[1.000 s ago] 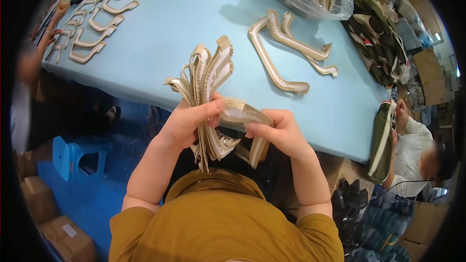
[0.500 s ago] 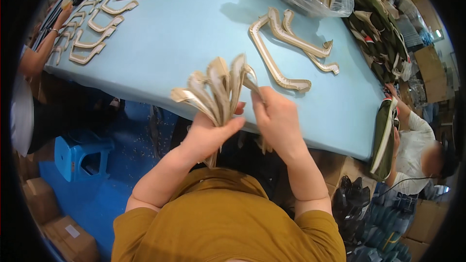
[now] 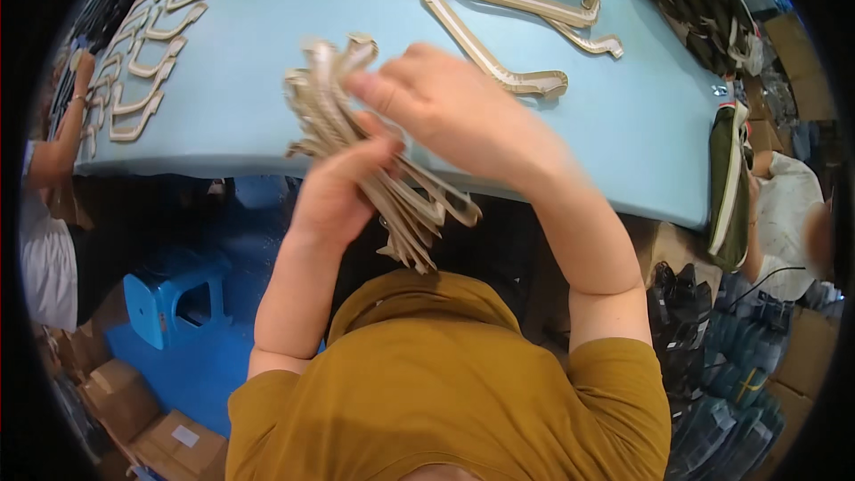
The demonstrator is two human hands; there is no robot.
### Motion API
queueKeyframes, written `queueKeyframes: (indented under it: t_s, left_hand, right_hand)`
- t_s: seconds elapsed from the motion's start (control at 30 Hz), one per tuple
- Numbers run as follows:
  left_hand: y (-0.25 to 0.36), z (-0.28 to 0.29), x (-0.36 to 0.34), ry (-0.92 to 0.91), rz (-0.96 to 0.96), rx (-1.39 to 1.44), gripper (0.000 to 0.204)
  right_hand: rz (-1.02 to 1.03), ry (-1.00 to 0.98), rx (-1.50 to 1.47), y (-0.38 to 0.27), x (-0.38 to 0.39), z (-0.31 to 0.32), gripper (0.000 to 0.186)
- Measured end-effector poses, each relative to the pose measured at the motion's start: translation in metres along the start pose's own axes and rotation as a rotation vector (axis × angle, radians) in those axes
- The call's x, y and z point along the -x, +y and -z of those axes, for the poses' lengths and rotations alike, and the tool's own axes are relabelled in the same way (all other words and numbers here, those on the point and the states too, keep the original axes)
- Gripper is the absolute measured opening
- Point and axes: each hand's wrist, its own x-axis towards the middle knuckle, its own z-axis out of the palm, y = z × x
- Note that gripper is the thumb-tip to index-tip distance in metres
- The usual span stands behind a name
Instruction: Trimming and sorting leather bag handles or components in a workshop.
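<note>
A worker in a mustard-coloured shirt [image 3: 454, 374] holds a bundle of curved beige strips [image 3: 329, 111] at the near edge of a pale-blue tabletop [image 3: 641, 134]; the left hand [image 3: 338, 185] has its grip closed around the middle of the bundle, whose upper ends fan out over the cloth while the lower ends hang in front of the worker; the right hand [image 3: 436, 107], blurred, is at the upper part of the bundle, and whether its grip is pinching a strip cannot be told; three loose strips [image 3: 525, 2] lie beyond it, partly overlapping, with rows of strips [image 3: 129, 135] at the far left; on the floor at lower left sit cardboard boxes [image 3: 183, 452], their insides out of sight, near a blue stool [image 3: 151, 310]; at lower right stand clear plastic packages [image 3: 726, 436], bluish-green, their contents too unclear to name; more cartons [image 3: 806, 347] stack beside them.
</note>
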Motion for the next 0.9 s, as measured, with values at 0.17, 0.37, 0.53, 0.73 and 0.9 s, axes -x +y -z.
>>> queueKeyframes:
  t_s: [0.17, 0.37, 0.53, 0.73, 0.9]
  left_hand:
    - [0.042, 0.017, 0.001, 0.209, -0.199, 0.33, 0.008]
    - [0.055, 0.025, 0.007, 0.144, -0.232, 0.435, 0.005]
    - [0.055, 0.014, 0.011, 0.166, -0.241, 0.442, 0.004]
    - [0.049, 0.012, 0.013, 0.094, -0.206, 0.411, 0.003]
    - [0.044, 0.003, 0.019, 0.101, -0.192, 0.434, 0.005]
  right_hand:
    - [0.022, 0.544, -0.079, 0.017, 0.039, 0.032, 0.021]
    - [0.041, 0.507, -0.08, 0.044, 0.078, 0.0, 0.006]
    - [0.118, 0.377, 0.016, 0.041, 0.085, -0.003, 0.01]
    - [0.24, 0.154, 0.181, 0.029, 0.076, -0.003, 0.029]
    - [0.333, 0.032, 0.171, 0.03, 0.067, -0.014, 0.022]
